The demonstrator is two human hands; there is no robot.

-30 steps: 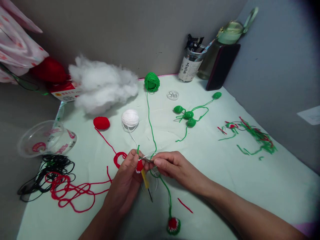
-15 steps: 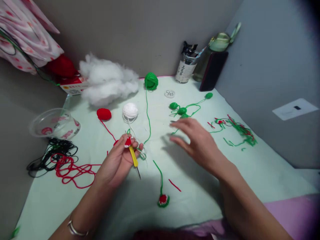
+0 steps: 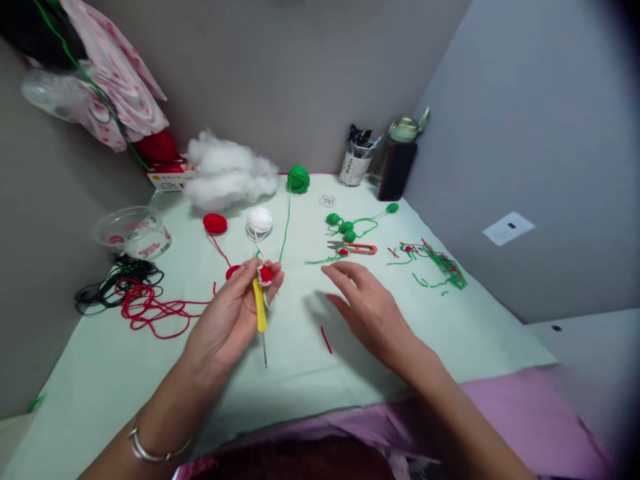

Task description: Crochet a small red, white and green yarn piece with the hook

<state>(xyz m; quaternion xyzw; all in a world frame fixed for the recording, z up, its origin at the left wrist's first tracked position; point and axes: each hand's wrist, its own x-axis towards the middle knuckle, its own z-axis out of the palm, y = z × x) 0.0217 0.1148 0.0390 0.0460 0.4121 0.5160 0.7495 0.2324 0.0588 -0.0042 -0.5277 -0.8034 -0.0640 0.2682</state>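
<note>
My left hand [image 3: 227, 313] holds a small red and white crochet piece [image 3: 265, 274] between its fingertips, together with a yellow-handled crochet hook [image 3: 260, 307] whose metal end points down. White and green yarn trails from the piece. My right hand [image 3: 367, 310] hovers over the table, fingers apart, holding nothing. Just beyond it lie orange-handled scissors [image 3: 364, 249], with a small red and green crochet piece [image 3: 343, 252] on their blades. A short red yarn scrap [image 3: 326, 339] rests between my hands. Behind are a white yarn ball [image 3: 260, 221], a red one [image 3: 215, 223] and a green one [image 3: 299, 179].
White stuffing [image 3: 227, 173] is heaped at the back left, near a clear plastic tub [image 3: 145, 233]. Black yarn [image 3: 117, 283] and red yarn [image 3: 155, 310] lie tangled at left. Green crocheted balls [image 3: 347, 228], yarn scraps [image 3: 443, 263], a pen cup [image 3: 355, 167] and a phone [image 3: 398, 172] stand or lie right.
The view has shifted. The red and green piece that lay near the front is now on the scissors, which my right hand no longer covers. The held piece and hook have turned slightly.
</note>
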